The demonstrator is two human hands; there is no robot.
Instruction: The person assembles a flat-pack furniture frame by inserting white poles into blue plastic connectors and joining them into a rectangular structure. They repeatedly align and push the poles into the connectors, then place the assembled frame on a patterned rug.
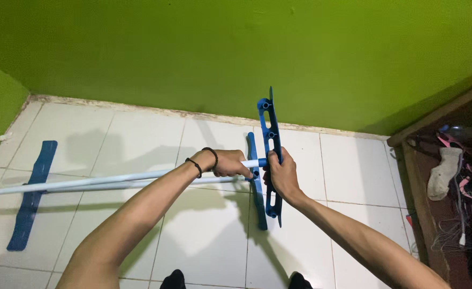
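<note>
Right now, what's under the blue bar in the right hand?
Under the upright blue bar gripped by the right hand: a second blue bar lying on the white tile floor. The hands hide its middle.

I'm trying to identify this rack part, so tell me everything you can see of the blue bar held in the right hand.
The blue bar is a long, flat, glossy strip that looks like plastic, with round sockets along its face. It stands nearly upright above the tiled floor. The right hand grips it near the middle. The end of a pale rod, held by the left hand, meets it at a socket. A second blue bar is close behind it.
</note>
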